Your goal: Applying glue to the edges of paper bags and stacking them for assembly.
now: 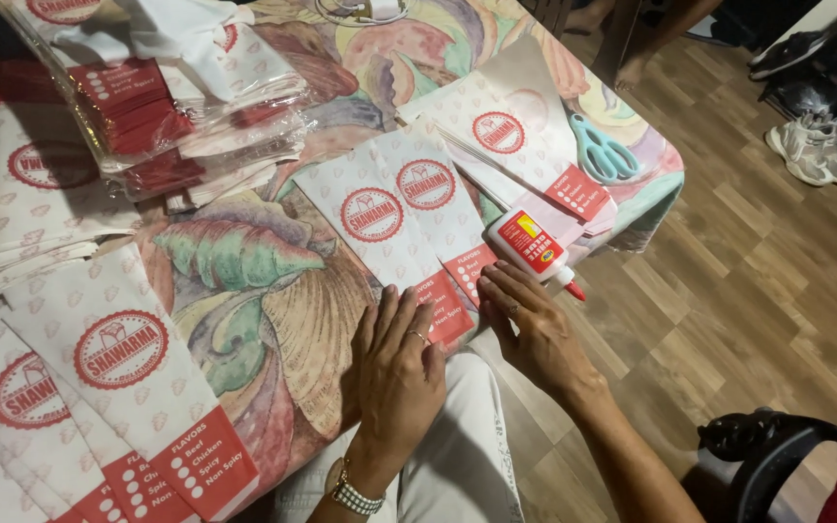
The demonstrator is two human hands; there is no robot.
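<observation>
Nearest the lens: left hand (399, 373), ring on one finger, beaded watch band (354, 497) at the wrist, fingers spread and pressed flat, grasping nothing, palm down on the lower red end of a white paper bag (372, 228) with a round red emblem and a red bottom strip. Right hand (527, 324) just beside, also open and flat, gripping nothing, fingertips resting on the red strip of a second, overlapping paper bag (433, 194) of the same print. Both bags lying flat near the front edge of the table, angled away from the body, on a tablecloth (263, 300) printed with large leaves and shells.

Just beyond the right fingertips: a white glue bottle (530, 247) with red label and red tip, lying on its side, nozzle pointing toward the table edge. Farther back on the right, more bags (520, 136) of the same kind in a loose pile, with teal-handled scissors (601, 152) on top. At the back left, bundles of bags wrapped in clear plastic (167, 97). At the near left, further flat bags (118, 353) fanned out.

Below the hands, light trousers (457, 455) over the lap. Wooden floor (758, 291) to the right, white sneakers (811, 150) at the far edge.
</observation>
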